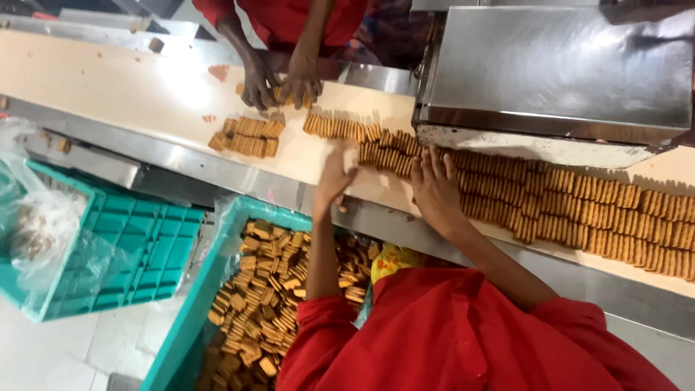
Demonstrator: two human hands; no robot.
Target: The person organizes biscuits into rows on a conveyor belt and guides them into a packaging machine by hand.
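Biscuits point(507, 195) lie in packed rows on the pale conveyor belt point(130, 90), running out from under the steel machine hood point(565, 65). We see our left hand point(334, 177) and right hand point(434, 190) resting flat on the row's loose end, fingers spread, gripping nothing. Across the belt, a co-worker's hands point(279, 80) press another small stack. Below us sits a teal crate point(184, 311) full of loose biscuits.
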